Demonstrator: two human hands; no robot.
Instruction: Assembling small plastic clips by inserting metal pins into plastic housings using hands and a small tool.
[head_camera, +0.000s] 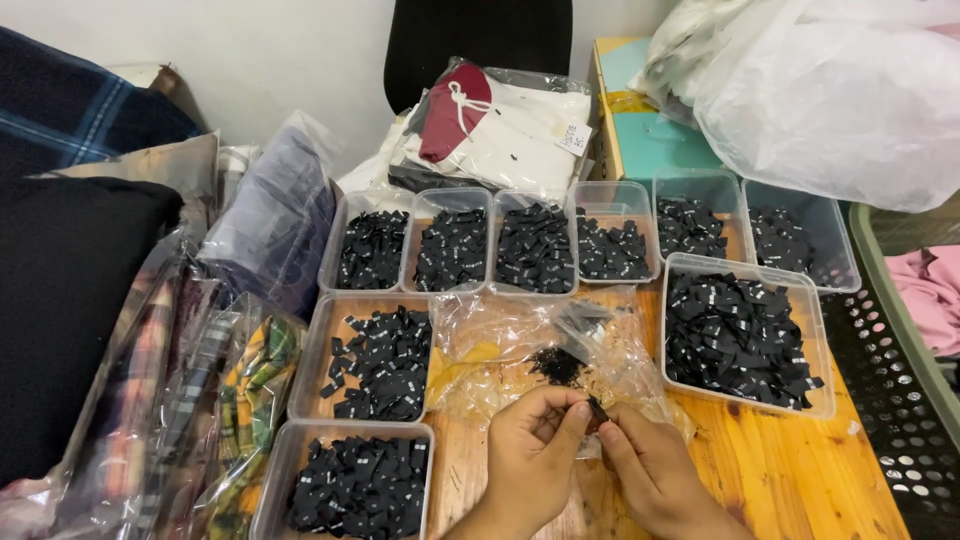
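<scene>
Both hands pinching one small black fabric label (596, 412)

Left hand (530, 447) and right hand (650, 470) are gripping it over the wooden bench (780, 470); fingertip hold seems best.

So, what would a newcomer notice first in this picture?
First, the many clear plastic trays filled with small black fabric labels, in a row across the middle and stacked down the left of the wooden table. At the bottom, the left hand and right hand pinch one black label together above a crumpled clear bag.
</scene>
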